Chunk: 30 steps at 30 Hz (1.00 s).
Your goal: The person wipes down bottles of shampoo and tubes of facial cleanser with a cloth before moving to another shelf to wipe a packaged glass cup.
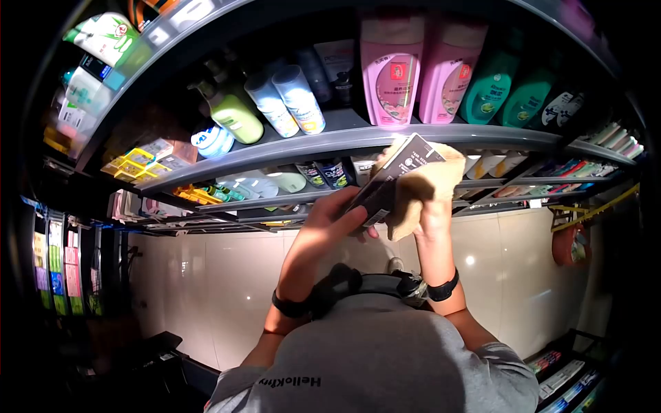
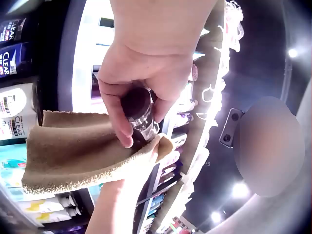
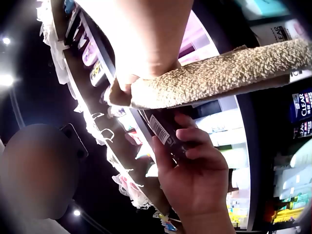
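Observation:
In the head view, my left hand (image 1: 337, 213) grips the lower end of a dark bottle (image 1: 379, 199) with a printed label, fingers and thumb around it. The left wrist view shows the same hand (image 2: 146, 73) holding the bottle by its dark round end (image 2: 136, 101). My right hand (image 1: 434, 219) holds a tan cloth (image 1: 441, 175) against the bottle's side; its fingers are mostly covered by the cloth. In the right wrist view, the cloth (image 3: 224, 75) hangs from the right hand (image 3: 148, 58), over the bottle's barcode side (image 3: 160, 130).
Shelves with a grey front edge (image 1: 330, 143) stand ahead, bearing pink bottles (image 1: 391, 76), green bottles (image 1: 490, 86), a light green pump bottle (image 1: 235, 113) and spray cans (image 1: 299, 100). A red basket (image 1: 570, 244) is at the right. Tiled floor (image 1: 206, 275) lies below.

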Each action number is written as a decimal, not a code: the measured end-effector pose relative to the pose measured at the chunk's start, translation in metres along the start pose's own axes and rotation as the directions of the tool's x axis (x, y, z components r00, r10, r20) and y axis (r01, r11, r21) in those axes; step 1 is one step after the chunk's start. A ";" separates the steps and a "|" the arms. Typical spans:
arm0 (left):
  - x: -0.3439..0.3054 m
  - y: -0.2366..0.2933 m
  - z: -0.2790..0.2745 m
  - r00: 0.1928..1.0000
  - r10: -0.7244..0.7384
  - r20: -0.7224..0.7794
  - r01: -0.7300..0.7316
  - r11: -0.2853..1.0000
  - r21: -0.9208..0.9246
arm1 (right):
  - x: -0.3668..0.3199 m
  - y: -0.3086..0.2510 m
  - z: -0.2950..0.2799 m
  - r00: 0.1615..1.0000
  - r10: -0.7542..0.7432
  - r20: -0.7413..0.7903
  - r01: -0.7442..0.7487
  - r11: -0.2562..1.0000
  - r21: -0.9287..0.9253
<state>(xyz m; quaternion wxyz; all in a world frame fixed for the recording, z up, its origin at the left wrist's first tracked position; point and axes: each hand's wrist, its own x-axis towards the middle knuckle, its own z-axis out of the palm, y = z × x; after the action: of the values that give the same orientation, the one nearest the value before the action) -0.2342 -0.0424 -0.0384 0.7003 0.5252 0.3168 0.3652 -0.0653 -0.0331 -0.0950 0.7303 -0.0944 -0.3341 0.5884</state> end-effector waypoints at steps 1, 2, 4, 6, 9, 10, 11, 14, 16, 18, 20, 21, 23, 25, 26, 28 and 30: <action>0.000 -0.001 0.000 0.998 0.046 0.033 -0.044 0.998 -0.036 | -0.008 -0.004 0.003 0.992 0.098 -0.084 -0.107 0.988 -0.115; 0.000 0.000 -0.003 0.997 0.029 0.075 -0.022 0.996 -0.087 | -0.006 -0.010 0.015 0.986 0.147 -0.077 -0.161 0.961 -0.223; 0.002 -0.009 -0.002 0.996 0.076 -0.038 -0.080 0.988 -0.130 | 0.001 -0.013 0.035 0.982 0.181 0.047 -0.152 0.918 -0.366; 0.001 -0.010 -0.004 0.974 0.206 -0.096 -0.218 0.965 -0.147 | 0.004 -0.012 0.041 0.974 0.151 0.166 -0.074 0.914 -0.399; 0.006 -0.018 -0.026 0.976 0.217 0.004 -0.216 0.975 -0.048 | 0.007 -0.010 0.044 0.969 0.152 0.197 -0.059 0.910 -0.411; 0.005 -0.016 -0.027 0.982 0.191 0.011 -0.190 0.980 -0.063 | 0.008 -0.008 0.043 0.969 0.163 0.186 -0.068 0.899 -0.432; 0.005 -0.015 -0.029 0.981 0.192 0.018 -0.191 0.980 -0.063 | 0.008 -0.004 0.040 0.969 0.175 0.176 -0.079 0.888 -0.452; 0.003 -0.006 -0.032 0.988 0.138 0.066 -0.136 0.990 -0.022 | 0.006 -0.002 0.039 0.969 0.239 0.057 -0.184 0.860 -0.476; 0.004 -0.005 -0.033 0.985 0.156 0.076 -0.156 0.988 -0.006 | 0.008 0.000 0.036 0.984 0.108 0.142 0.021 0.720 -0.694; 0.006 -0.007 -0.037 0.982 0.164 0.098 -0.166 0.986 0.010 | 0.004 0.004 0.037 0.986 0.165 0.020 -0.130 0.844 -0.521; 0.004 -0.004 -0.036 0.984 0.140 0.108 -0.139 0.990 -0.017 | 0.008 0.001 0.041 0.955 0.291 -0.065 -0.298 0.919 -0.258; 0.003 -0.002 -0.036 0.987 0.110 0.117 -0.106 0.994 -0.038 | 0.007 0.004 0.034 0.955 0.289 -0.062 -0.295 0.919 -0.262; 0.005 0.003 -0.039 0.959 0.093 0.269 -0.093 0.996 -0.015 | 0.010 0.009 0.033 0.861 0.492 -0.132 -0.497 0.867 -0.013; 0.003 0.003 -0.038 0.965 0.027 0.260 -0.023 1.000 -0.017 | 0.010 -0.005 0.043 0.967 0.256 0.019 -0.241 0.932 -0.269; 0.006 0.003 -0.038 0.959 0.047 0.278 -0.050 0.999 0.003 | 0.010 -0.008 0.049 0.969 0.245 0.014 -0.228 0.922 -0.312; 0.012 0.001 -0.038 0.963 0.076 0.259 -0.118 0.981 0.151 | 0.013 -0.006 0.053 0.982 0.150 0.112 -0.073 0.859 -0.508; 0.011 0.001 -0.038 0.965 0.124 0.229 -0.170 0.967 0.192 | 0.016 -0.004 0.058 0.960 0.035 0.278 0.138 0.805 -0.577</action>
<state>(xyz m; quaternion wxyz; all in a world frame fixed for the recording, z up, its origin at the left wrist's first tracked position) -0.2598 -0.0137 -0.0474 0.6419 0.6548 0.2359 0.3218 -0.0952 -0.0348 -0.0431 0.6267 -0.2251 -0.6010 0.4420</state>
